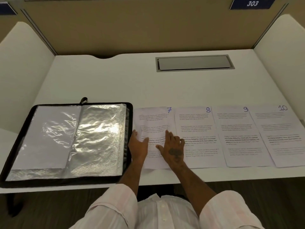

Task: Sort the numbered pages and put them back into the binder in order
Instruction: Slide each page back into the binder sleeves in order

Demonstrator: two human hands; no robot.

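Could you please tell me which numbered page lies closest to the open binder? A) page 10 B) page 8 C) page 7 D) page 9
C: the page marked 7 sits just beside the right edge of the binder, with page 8, page 9 and page 10 running on to its right.

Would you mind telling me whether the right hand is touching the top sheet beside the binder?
Touching. The head view shows the right hand lying with spread fingers flat on the top sheet, which covers most of page 7.
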